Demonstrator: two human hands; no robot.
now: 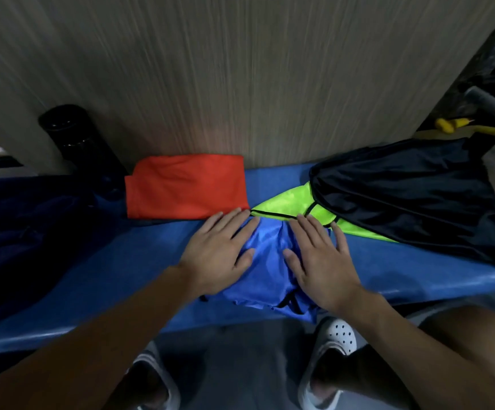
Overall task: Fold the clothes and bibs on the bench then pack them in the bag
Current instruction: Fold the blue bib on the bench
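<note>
A: Where's our blue bib [270,261]?
B: On the bench [107,276] before us, long axis six to twelve. Our left hand [216,250] and right hand [320,261] press it, fingers flat. Farther: orange garment [185,186] at eleven, green bib [287,202] at one.

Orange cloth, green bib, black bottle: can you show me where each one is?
orange cloth [185,186]: head view, middle of its folded top face.
green bib [287,202]: head view, its bright uncovered middle.
black bottle [77,140]: head view, the side of its body.
</note>
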